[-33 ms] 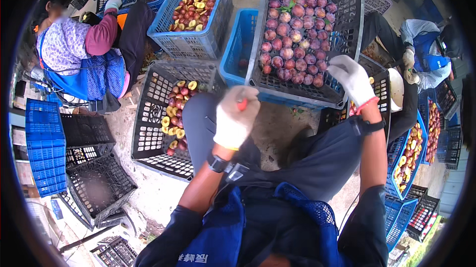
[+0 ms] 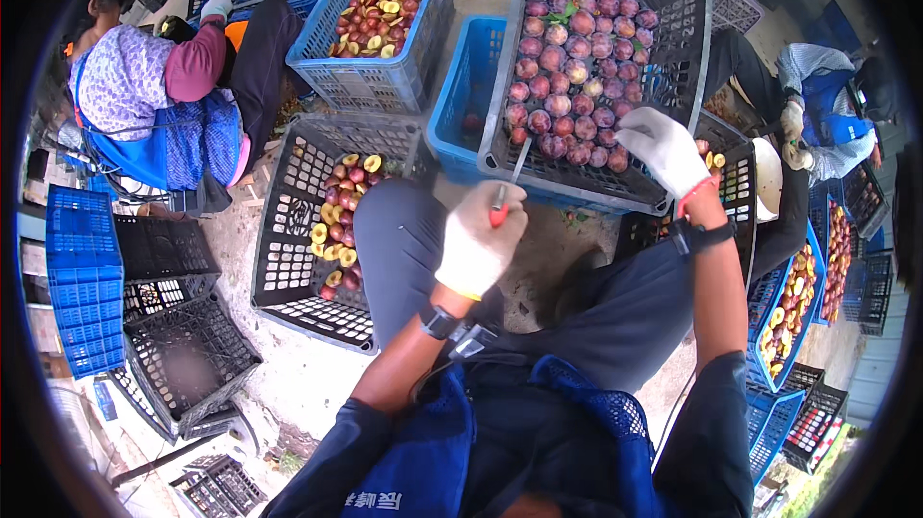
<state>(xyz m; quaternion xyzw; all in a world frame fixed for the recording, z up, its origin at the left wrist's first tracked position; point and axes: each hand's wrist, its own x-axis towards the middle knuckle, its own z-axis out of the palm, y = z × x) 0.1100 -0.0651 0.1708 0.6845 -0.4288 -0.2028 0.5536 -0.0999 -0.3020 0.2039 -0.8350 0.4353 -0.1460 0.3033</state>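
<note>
My left hand (image 2: 481,241), in a white glove, is closed around a small knife (image 2: 499,214) with a red handle. Its narrow blade points up and away, toward the near edge of a black crate (image 2: 493,124) of whole purple-red plums (image 2: 567,76). At that crate's near right part, my gloved right hand (image 2: 663,148) reaches in. Its fingers are stretched over the plums at the pile's right edge, with no plum visible in them. Left of my left knee, another black crate (image 2: 279,259) contains halved plums (image 2: 336,215) with yellow flesh.
A blue crate (image 2: 418,76) of halved plums stands beyond the left one. Another blue crate (image 2: 452,114) sits under the plum crate. One person (image 2: 144,105) works at far left, another (image 2: 827,95) at right. Stacked crates (image 2: 82,278) line the left; blue crates (image 2: 784,316) with fruit stand right.
My right hand has moved left and down onto the plums. My left hand has shifted right and nearer to me, and the knife's blade now shows.
</note>
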